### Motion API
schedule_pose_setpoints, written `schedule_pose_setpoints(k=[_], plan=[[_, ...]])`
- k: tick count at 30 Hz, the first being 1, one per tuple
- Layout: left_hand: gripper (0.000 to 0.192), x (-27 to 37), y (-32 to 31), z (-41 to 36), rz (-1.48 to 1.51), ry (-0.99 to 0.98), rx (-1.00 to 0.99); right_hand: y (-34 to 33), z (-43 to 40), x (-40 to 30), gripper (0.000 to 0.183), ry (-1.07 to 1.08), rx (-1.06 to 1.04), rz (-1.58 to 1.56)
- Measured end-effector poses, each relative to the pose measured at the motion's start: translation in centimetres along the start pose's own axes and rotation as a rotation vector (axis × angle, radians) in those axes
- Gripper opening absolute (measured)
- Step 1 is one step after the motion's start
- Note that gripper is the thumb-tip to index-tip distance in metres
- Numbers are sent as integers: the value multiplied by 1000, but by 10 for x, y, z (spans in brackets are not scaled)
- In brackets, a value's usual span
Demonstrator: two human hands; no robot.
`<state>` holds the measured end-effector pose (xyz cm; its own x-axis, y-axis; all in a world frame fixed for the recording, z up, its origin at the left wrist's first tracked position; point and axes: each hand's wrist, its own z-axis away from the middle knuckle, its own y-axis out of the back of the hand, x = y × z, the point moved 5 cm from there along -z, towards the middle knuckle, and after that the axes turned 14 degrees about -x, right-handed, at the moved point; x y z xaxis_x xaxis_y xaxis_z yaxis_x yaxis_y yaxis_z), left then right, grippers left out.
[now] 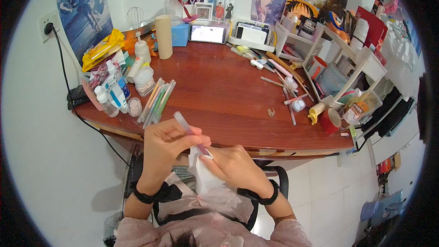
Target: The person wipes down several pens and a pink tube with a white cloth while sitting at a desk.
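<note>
Between the fingers and thumb of my left hand (171, 144) is a slim translucent pen-like stick (183, 122), tilted, with a purplish lower part. A white tissue (202, 173) wraps the stick's lower end, and my right hand (233, 166) pinches tissue and stick together there. The stick's tip is hidden in the tissue. Both hands are just in front of the desk's near edge, above my lap. Just beyond my left hand, a row of similar coloured sticks (158, 101) lies side by side on the brown wooden desk (219, 85).
Bottles (106, 101) and a small tub (144, 80) crowd the left side. A lit phone (207, 34) leans at the back. Loose sticks (291, 104) lie to the right, near a white shelf rack (356, 72) and a red cup (331, 120). A black cable (65, 65) hangs left.
</note>
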<state>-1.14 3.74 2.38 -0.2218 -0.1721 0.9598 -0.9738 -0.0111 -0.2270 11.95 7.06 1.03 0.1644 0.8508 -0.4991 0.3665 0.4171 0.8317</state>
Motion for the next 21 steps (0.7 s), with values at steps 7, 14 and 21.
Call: schedule_pose_setpoints(k=[7,14,21], plan=[[10,-3,15,-3,-166,-236,45,15,1,-4,22,-11,180,205],[16,-4,18,-4,-22,-290,47,23,6,0,16,-11,311,-175],[19,-10,1,-7,-23,-97,-172,17,10,21,19,-142,174,-584]])
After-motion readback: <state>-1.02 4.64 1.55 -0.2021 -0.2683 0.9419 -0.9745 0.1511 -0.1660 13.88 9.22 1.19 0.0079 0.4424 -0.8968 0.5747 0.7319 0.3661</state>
